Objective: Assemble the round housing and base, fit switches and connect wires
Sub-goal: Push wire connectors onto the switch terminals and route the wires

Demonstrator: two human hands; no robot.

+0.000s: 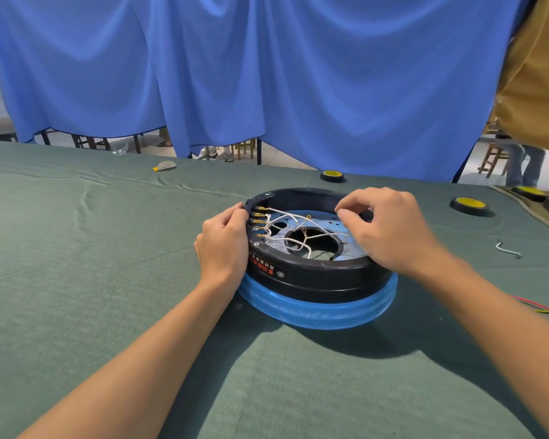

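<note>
You steady a round black housing (314, 274) in the middle of the green-clothed bench (108, 280). It lies flat, open side up, seated on a blue base (314, 312) that shows as a ring beneath it.

Red and white Chinese characters and a round logo run along the housing's near-left wall, upside down to you and too blurred to read.

Five brass terminals (260, 217) line the inner left wall, pointing in toward the centre. White wires (286, 217) trail from them across to the central hole.

Your left hand (224, 245) grips the left rim, fingers curled over it. Your right hand (390, 229) hangs over the far-right rim, thumb and forefinger pinched and the other fingers curled. Whether anything sits in that pinch cannot be told.

Three black tape rolls with yellow cores lie toward the far right corner: one (332, 175) behind the housing, one (468, 205) right of it, one (530, 193) beyond. A bent white wire offcut (507, 250) lies near the right edge.
</note>
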